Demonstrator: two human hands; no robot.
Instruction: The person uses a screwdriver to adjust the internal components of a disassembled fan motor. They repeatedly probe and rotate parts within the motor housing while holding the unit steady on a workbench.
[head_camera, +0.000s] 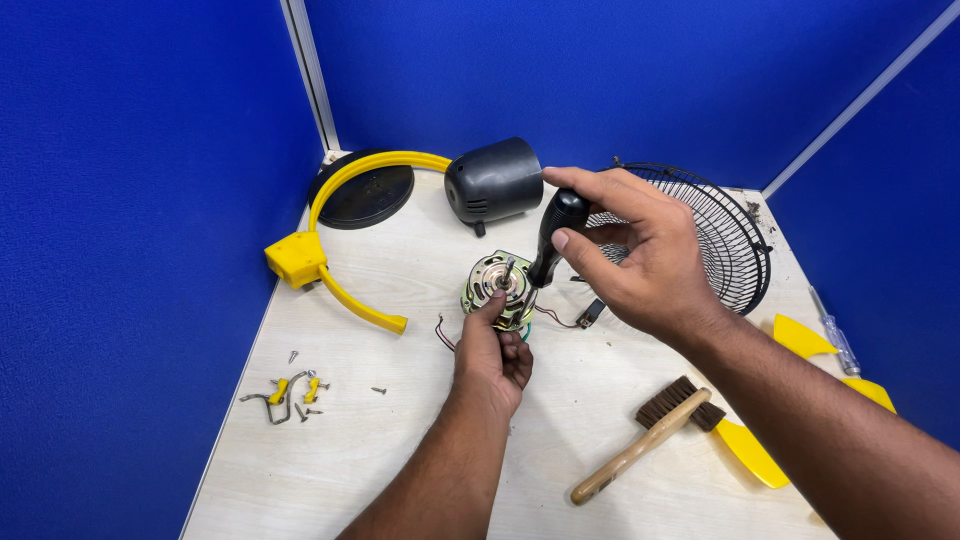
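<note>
- A pale wooden table (400, 440) sits in a blue-walled corner, with fan parts spread out so that each lies apart and within reach.
- A black wire fan guard (715, 235) lies at the far right, behind the right hand.
- A curved yellow ring (335, 250) and a black round base (365, 195) rest at the far left; a black motor cover (495, 180) lies on its side beside them.
- Yellow fan blades (750, 450) and a wooden-handled brush (645, 445) lie near the right forearm.
- The right hand (640, 255) has its fingers closed around a black screwdriver handle (557, 235), tip angled down onto the motor.
- The left hand (492, 355) grips the fan motor (500, 290) from below at the table's centre, seemingly steadying it against the tool.
- Loose screws and yellow clips (290, 392) are gathered at the left edge.
</note>
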